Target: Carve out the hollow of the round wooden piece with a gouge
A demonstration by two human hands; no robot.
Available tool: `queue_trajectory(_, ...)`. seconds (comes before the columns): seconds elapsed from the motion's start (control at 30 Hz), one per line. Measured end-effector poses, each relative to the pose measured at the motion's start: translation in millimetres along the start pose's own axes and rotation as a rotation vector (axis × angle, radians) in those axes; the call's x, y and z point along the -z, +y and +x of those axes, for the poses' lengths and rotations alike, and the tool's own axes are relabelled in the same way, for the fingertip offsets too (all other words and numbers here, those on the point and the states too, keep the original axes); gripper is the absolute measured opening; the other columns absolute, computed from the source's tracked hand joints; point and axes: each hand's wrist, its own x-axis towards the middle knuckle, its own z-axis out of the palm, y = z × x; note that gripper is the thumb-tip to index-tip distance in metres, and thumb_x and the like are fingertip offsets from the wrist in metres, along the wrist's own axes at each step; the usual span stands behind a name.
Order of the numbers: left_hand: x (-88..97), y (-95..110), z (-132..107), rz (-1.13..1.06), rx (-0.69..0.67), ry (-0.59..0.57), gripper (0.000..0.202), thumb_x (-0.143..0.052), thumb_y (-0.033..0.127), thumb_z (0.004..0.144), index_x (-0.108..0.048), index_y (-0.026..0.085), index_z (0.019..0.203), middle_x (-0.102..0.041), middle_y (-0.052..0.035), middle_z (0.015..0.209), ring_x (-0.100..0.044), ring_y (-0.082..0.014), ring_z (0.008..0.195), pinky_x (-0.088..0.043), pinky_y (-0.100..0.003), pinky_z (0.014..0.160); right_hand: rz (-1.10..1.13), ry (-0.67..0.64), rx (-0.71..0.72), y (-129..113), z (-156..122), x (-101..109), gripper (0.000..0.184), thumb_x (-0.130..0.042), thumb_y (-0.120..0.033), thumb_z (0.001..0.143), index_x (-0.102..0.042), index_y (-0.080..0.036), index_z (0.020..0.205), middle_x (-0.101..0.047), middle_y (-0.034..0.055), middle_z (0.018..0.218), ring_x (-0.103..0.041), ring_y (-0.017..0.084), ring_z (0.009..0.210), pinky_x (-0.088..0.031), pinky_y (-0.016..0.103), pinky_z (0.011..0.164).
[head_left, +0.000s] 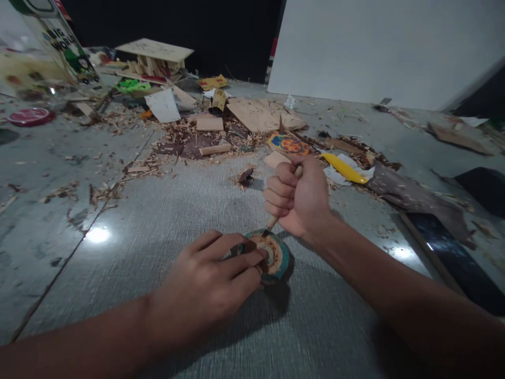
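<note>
A round wooden disc (281, 258) with a teal rim and bare, carved wood inside lies low over the grey floor. My left hand (215, 273) grips it from the left, fingers laid across its top. My right hand (300, 195) is closed in a fist around the handle of a chisel (272, 223), a slim wooden-handled carving tool. The chisel slants down to the left, and its metal tip touches the disc's far edge. Part of the disc is hidden beneath my left fingers.
Wood shavings and thin boards (264, 113) lie beyond my hands. A yellow-handled tool (345, 168) rests right of my fist. A phone (453, 258) lies at the right. Further back left are a red lid (30, 117) and a small wooden structure (155, 52).
</note>
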Motion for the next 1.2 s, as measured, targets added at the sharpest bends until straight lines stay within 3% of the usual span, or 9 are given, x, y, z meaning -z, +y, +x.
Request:
queue_trajectory(0.33,2.4,-1.2,0.8,0.009,-0.007,-0.01,0.016,-0.058,0.016,0.097,-0.072,0.019,0.091,-0.078,0.0076,0.108,-0.07,-0.0209,0.095,-0.052,-0.033,0.067,0.119,0.163,-0.089,4.6,8.6,12.4,0.038,-0.036,-0.023,0.085,-0.017,-0.025,0.052,-0.011,-0.0091,0.041,-0.004,0.009,0.036,-0.009,0.023,0.031)
queue_trajectory(0.47,2.5,-5.3,0.0,0.011,-0.003,-0.026,0.014,-0.058,0.017,0.097,-0.072,0.019,0.094,-0.078,0.0064,0.109,-0.07,-0.0202,0.099,-0.053,-0.032,0.071,0.129,0.179,-0.051,2.7,9.5,14.0,0.038,-0.034,-0.02,0.086,-0.015,-0.024,0.053,-0.011,-0.0087,0.042,-0.004,0.009,0.037,-0.011,0.022,0.031)
queue_trajectory(0.63,0.5,-6.9,-1.2,0.007,-0.009,0.0,0.012,-0.06,0.016,0.097,-0.071,0.018,0.094,-0.078,0.0057,0.107,-0.069,-0.0193,0.096,-0.052,-0.032,0.072,0.096,0.114,0.043,-3.8,-0.6,4.7,0.042,-0.031,-0.029,0.091,-0.014,-0.023,0.053,-0.009,-0.0081,0.043,-0.004,0.009,0.037,-0.009,0.022,0.032)
queue_trajectory(0.77,-0.6,-5.9,-1.6,0.0,-0.003,-0.012,0.005,-0.066,0.02,0.093,-0.072,0.019,0.093,-0.078,0.0056,0.108,-0.069,-0.0189,0.097,-0.052,-0.032,0.074,-0.046,-0.009,0.032,-4.7,-13.1,-8.0,0.052,-0.026,-0.037,0.098,-0.014,-0.022,0.05,-0.009,-0.007,0.042,-0.005,0.008,0.036,-0.008,0.023,0.034)
queue_trajectory(0.9,-1.4,-5.5,-1.4,0.01,0.001,-0.021,0.005,-0.067,0.02,0.093,-0.072,0.019,0.092,-0.078,0.0065,0.11,-0.069,-0.019,0.099,-0.052,-0.032,0.075,-0.077,-0.042,0.039,-2.0,-11.4,-8.4,0.051,-0.024,-0.037,0.098,-0.014,-0.022,0.05,-0.009,-0.0072,0.042,-0.003,0.008,0.037,-0.007,0.022,0.034)
queue_trajectory(1.03,-0.5,-5.9,-0.9,0.008,-0.003,-0.01,0.013,-0.059,0.017,0.097,-0.07,0.019,0.09,-0.078,0.0068,0.109,-0.069,-0.0194,0.099,-0.053,-0.032,0.074,0.002,-0.004,0.004,-0.8,2.2,1.6,0.044,-0.031,-0.032,0.092,-0.016,-0.024,0.052,-0.008,-0.0085,0.043,-0.002,0.008,0.038,-0.005,0.022,0.033)
queue_trajectory(1.2,1.8,-5.7,-0.8,0.013,-0.012,-0.015,0.017,-0.056,0.015,0.098,-0.071,0.019,0.089,-0.078,0.005,0.109,-0.07,-0.0198,0.099,-0.055,-0.031,0.074,0.089,0.135,-0.058,0.3,11.2,10.0,0.039,-0.035,-0.026,0.088,-0.015,-0.025,0.054,-0.009,-0.0095,0.043,-0.003,0.008,0.037,-0.007,0.022,0.032)
